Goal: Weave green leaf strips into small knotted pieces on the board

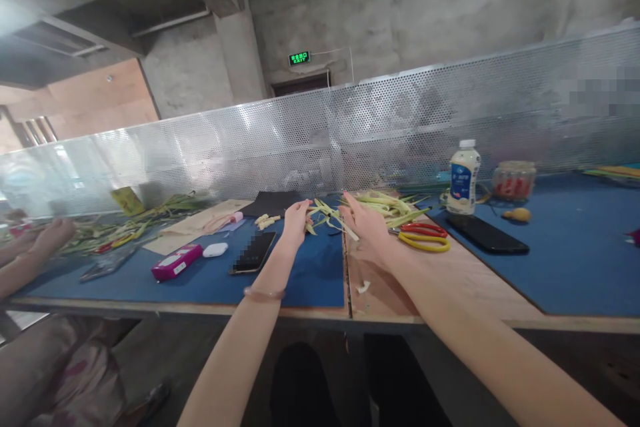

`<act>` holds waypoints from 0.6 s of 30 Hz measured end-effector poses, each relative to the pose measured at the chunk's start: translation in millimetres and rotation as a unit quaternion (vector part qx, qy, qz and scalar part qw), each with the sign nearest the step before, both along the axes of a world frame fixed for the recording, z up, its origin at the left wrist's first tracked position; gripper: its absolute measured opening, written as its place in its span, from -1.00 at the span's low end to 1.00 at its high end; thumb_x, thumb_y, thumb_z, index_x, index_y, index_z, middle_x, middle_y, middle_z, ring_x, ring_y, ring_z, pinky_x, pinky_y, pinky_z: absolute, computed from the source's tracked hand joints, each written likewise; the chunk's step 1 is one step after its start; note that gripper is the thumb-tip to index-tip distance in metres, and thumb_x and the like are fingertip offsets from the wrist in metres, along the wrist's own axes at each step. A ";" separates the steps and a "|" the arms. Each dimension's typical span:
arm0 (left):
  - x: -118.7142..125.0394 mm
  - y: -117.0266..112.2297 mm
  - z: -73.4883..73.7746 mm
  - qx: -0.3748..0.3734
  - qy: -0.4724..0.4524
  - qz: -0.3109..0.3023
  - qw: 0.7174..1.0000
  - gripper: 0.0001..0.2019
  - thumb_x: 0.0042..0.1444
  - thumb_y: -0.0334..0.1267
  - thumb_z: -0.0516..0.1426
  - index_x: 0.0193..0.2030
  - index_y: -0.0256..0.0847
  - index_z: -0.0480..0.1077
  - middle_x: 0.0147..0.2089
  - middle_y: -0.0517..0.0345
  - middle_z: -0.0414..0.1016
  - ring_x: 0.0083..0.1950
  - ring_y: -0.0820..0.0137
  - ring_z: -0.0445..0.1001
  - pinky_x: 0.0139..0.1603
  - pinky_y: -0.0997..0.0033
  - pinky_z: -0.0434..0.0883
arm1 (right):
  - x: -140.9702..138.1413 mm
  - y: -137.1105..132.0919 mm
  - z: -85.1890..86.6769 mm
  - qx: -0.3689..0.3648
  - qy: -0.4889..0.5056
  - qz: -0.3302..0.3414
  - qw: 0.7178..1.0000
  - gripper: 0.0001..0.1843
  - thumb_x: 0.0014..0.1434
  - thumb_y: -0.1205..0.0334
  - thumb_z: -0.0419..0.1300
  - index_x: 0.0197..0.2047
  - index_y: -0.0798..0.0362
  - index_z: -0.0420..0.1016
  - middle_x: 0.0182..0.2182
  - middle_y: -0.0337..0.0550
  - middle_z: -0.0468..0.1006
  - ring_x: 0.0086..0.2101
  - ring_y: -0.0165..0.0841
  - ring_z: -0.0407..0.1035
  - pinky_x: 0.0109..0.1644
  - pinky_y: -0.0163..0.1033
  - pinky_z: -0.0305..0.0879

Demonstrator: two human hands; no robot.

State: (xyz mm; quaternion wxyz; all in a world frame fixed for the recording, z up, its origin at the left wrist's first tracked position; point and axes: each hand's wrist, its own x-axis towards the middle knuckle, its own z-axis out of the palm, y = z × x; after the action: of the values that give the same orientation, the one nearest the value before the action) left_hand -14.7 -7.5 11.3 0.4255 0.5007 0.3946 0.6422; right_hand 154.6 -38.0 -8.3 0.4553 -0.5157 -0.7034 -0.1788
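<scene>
- Left hand [296, 220]: well left of the scissors [424, 237], fingers curled down onto the ends of a few leaf strips [327, 215], apparently pinching them.
- Right hand [367, 227]: just left of the scissors, palm down across the same strips. Cannot tell whether it grips one or only presses.
- Leaf strips lie on the table [310, 283] between the two hands, left of the scissors.
- Loose heap of strips [393, 203] just behind the scissors, unsorted.
- Short pale cut pieces [267, 220] far left of the scissors, so some trimming looks done.
- No finished piece shows near the hands. Judged early, most of the strips unworked.
- Bottle [464, 177] behind and right of the scissors, black phone [487, 233] just right.
- Co-worker's hand [50, 237] far left.
</scene>
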 end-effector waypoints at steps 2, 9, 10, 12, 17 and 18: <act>-0.1 -1.1 0.4 -0.009 0.002 0.000 1.000 -0.72 0.13 -0.22 0.03 -0.04 -0.28 0.27 -0.07 0.03 0.35 -0.15 0.35 0.40 -0.19 0.22 0.40 | -2.7 -1.7 -0.4 -0.017 -0.021 0.019 0.999 -0.49 0.19 -0.04 -0.04 0.11 0.06 0.20 -0.31 -0.10 0.51 -0.37 -0.33 0.42 -0.27 -0.13 0.32; 1.6 -3.8 2.8 -0.005 -0.005 -0.011 1.000 -0.72 0.13 -0.22 0.03 -0.05 -0.29 0.27 -0.08 0.04 0.36 -0.17 0.36 0.40 -0.21 0.24 0.40 | -7.7 -3.2 -4.7 -0.064 -0.036 0.085 0.994 -0.64 0.20 0.09 0.02 0.00 0.08 0.28 -0.18 -0.11 0.44 -0.29 -0.36 0.39 -0.23 -0.14 0.35; 2.2 -4.2 3.5 -0.001 -0.008 -0.017 1.000 -0.73 0.13 -0.22 0.03 -0.05 -0.29 0.28 -0.09 0.04 0.36 -0.18 0.37 0.40 -0.22 0.25 0.40 | -7.6 -2.1 -5.6 -0.071 -0.035 0.093 0.993 -0.67 0.20 0.11 0.03 -0.02 0.09 0.29 -0.19 -0.11 0.44 -0.30 -0.37 0.39 -0.24 -0.15 0.35; 3.6 -6.3 5.4 0.009 -0.017 -0.034 0.999 -0.74 0.13 -0.23 0.03 -0.07 -0.29 0.28 -0.12 0.05 0.37 -0.22 0.39 0.41 -0.26 0.29 0.41 | -6.7 0.6 -6.8 -0.083 -0.031 0.107 0.990 -0.72 0.20 0.15 0.04 -0.07 0.11 0.33 -0.22 -0.13 0.45 -0.32 -0.39 0.39 -0.26 -0.17 0.36; 6.6 -19.7 12.4 0.026 -0.050 -0.110 0.992 -0.62 0.12 -0.15 0.03 0.07 -0.20 0.17 -0.26 0.13 0.42 -0.57 0.60 0.31 -0.58 0.56 0.31 | -1.6 6.7 -6.9 -0.089 0.001 0.129 0.988 -0.78 0.20 0.21 0.05 -0.14 0.14 0.36 -0.25 -0.16 0.46 -0.34 -0.40 0.39 -0.27 -0.19 0.36; 7.1 -22.5 14.0 0.023 -0.057 -0.132 0.989 -0.57 0.12 -0.11 0.02 0.12 -0.15 0.12 -0.27 0.13 0.45 -0.63 0.62 0.27 -0.64 0.59 0.27 | -0.6 7.4 -6.8 -0.088 0.011 0.131 0.987 -0.78 0.20 0.21 0.05 -0.14 0.14 0.36 -0.26 -0.16 0.46 -0.34 -0.40 0.39 -0.27 -0.19 0.36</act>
State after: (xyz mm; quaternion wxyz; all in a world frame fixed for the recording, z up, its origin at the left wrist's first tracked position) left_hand -7.6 -29.9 25.2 0.5169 0.5201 0.2857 0.6170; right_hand 154.0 -30.6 -15.1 0.4353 -0.4591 -0.7728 -0.0492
